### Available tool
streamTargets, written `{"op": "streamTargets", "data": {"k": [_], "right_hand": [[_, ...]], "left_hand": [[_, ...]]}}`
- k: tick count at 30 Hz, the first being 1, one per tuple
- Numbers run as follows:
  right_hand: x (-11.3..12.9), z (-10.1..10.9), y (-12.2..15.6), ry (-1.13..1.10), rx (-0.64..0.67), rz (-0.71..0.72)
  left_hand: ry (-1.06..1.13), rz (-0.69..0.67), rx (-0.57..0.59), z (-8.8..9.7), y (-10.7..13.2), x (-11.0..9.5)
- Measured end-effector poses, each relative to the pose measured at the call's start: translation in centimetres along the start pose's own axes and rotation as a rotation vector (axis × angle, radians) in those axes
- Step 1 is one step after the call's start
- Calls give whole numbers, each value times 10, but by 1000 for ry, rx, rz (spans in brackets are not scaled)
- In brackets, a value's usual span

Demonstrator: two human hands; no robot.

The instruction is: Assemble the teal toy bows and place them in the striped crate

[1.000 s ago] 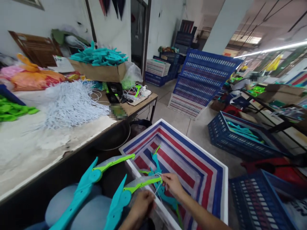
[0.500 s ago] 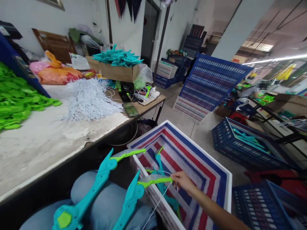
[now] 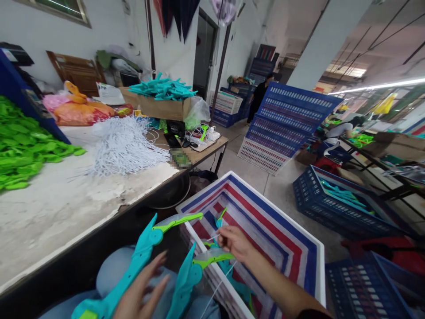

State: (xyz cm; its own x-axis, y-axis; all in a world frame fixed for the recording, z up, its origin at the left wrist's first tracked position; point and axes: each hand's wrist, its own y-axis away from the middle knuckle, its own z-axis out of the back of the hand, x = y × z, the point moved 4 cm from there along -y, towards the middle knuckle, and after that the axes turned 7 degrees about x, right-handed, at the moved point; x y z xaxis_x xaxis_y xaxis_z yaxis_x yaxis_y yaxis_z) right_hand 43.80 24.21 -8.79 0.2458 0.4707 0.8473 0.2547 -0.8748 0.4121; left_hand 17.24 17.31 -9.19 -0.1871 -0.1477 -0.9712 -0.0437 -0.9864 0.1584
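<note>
Two teal plastic arms with lime-green tips, like parts of a toy bow, slant up over my lap: the left arm (image 3: 137, 259) and the right arm (image 3: 183, 277). Whether they join lower down is out of view. My right hand (image 3: 232, 241) is closed in a pinch on a thin white string (image 3: 214, 237), just above the right arm's green tip (image 3: 215, 259). More white string runs down from that tip toward my lap. Between the two arms my left hand (image 3: 142, 288) is open, fingers spread, close beside the left arm; contact there is unclear.
A white-rimmed crate (image 3: 282, 208) with a striped lining stands beside my knees, similar teal pieces inside. The worktable (image 3: 99, 195) on the left bears a heap of white strings (image 3: 129, 146) and green pieces (image 3: 23, 141). Blue crates (image 3: 285, 119) are stacked behind.
My left hand has come into view from below, between the teal arms. My right hand has moved left and slightly up from the green tip, drawing the string along.
</note>
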Motion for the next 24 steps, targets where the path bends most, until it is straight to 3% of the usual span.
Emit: {"op": "streamTargets", "data": {"k": [3,6,11,17,20,24], "right_hand": [[-4,-38,-5,25,96,-8],[-3,-51,-10,48,104,-8],[-9,-53,-20,76,158,18],[-1,-57,-25,381,191,240],[6,-56,-27,455,170,315],[12,-56,-27,519,218,312]], "left_hand": [[26,-101,173,-35,-36,-26],[-35,-137,278,-64,-55,-40],[54,-3,346,-62,-60,-25],[269,160,406,-69,-66,-5],[371,191,398,-72,-67,-7],[445,185,400,-74,-65,-20]]}}
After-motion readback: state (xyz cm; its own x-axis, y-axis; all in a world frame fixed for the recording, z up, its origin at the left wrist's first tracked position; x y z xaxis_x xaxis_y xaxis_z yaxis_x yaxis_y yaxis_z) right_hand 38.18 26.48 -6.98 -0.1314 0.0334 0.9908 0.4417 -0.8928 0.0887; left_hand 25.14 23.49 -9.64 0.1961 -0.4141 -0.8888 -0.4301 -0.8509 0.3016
